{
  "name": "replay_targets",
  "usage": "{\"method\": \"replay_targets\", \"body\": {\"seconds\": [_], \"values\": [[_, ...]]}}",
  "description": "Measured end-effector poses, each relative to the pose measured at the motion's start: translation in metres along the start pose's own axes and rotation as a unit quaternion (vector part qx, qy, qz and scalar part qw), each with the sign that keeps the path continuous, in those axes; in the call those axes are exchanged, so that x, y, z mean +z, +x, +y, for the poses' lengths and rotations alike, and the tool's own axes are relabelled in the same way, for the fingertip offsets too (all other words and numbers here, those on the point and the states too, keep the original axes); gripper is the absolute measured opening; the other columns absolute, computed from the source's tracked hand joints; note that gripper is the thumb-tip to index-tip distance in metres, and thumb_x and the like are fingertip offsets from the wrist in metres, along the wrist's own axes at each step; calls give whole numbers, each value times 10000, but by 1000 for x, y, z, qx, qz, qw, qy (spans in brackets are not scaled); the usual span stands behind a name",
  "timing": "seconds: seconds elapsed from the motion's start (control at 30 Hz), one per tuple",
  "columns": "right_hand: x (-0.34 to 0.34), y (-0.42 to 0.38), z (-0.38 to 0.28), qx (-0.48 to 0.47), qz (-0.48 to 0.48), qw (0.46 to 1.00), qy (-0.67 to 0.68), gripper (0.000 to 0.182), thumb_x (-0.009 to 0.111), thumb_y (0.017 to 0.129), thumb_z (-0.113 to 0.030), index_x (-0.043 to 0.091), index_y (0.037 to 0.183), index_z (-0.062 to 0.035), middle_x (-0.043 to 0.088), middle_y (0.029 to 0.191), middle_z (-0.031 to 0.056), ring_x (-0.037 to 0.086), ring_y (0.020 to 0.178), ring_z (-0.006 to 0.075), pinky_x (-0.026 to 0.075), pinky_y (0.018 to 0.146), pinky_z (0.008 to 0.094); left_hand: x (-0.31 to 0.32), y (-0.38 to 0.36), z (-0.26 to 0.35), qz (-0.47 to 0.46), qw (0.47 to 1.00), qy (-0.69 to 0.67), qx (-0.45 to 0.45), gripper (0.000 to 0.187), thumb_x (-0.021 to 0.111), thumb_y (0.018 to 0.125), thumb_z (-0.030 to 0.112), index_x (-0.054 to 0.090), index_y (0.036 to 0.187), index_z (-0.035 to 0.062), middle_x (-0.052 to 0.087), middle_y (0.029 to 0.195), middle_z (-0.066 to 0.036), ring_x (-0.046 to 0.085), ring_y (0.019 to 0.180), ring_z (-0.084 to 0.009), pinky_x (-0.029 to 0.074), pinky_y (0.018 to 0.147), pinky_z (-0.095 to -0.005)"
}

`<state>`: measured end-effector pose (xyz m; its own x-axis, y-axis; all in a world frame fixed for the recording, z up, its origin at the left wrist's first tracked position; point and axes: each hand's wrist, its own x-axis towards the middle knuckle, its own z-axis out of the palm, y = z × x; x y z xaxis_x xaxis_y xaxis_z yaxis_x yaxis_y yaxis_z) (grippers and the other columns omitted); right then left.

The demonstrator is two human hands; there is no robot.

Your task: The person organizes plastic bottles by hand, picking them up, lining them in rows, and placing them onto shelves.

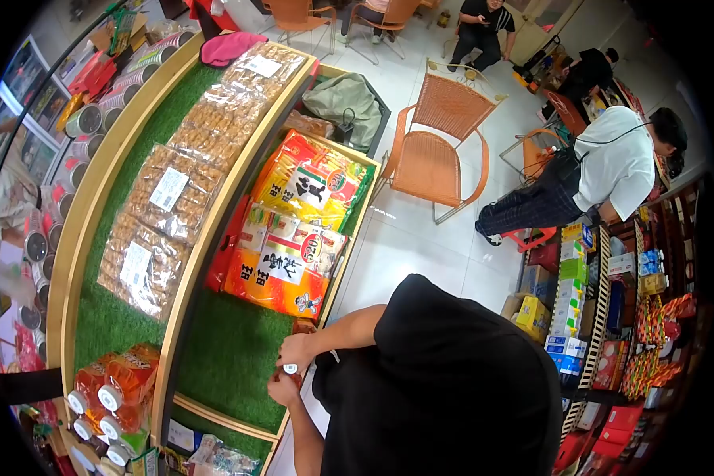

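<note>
My right hand (300, 349) and my left hand (281, 389) meet at the front edge of the lower green-turf shelf (230, 357). Between them they hold a small bottle (290, 370) with a white cap and orange-red contents. My right hand covers its upper side and my left hand grips it from below, so most of the bottle is hidden. Large orange and yellow snack bags (282, 270) lie just beyond my hands. A pack of similar orange bottles (111, 389) stands on the upper shelf to the left.
Clear bags of crackers (174, 190) lie along the upper turf tier, with cans (87, 119) behind them. Orange chairs (440, 147) stand in the tiled aisle. A person in a white shirt (611, 166) bends at a shelf of boxes (567, 309) on the right.
</note>
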<state>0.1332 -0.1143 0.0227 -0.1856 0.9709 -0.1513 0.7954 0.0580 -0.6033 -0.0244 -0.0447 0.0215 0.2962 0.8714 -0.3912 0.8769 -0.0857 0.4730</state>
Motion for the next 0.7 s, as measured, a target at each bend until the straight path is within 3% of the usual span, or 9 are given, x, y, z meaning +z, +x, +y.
{"method": "replay_targets", "body": {"seconds": [0.37, 0.7], "values": [[-5, -5, 0, 0, -13, 1000, -15, 437, 666, 769, -431, 620, 1035, -88, 681, 833, 157, 681, 795, 357, 550, 714, 465, 7, 2, 3, 28, 999, 28, -22, 288, 674, 751, 260, 744, 894, 21, 715, 887, -204, 690, 844, -386, 525, 765, -482], [-1, -4, 3, 1, 13, 1000, -4, 308, 605, 802, -355, 647, 960, -94, 673, 805, 154, 681, 758, 346, 550, 675, 468, 12, 9, -3, 61, 998, 24, -5, 266, 634, 757, 242, 744, 853, 19, 715, 832, -194, 687, 791, -397, 531, 719, -487]]}}
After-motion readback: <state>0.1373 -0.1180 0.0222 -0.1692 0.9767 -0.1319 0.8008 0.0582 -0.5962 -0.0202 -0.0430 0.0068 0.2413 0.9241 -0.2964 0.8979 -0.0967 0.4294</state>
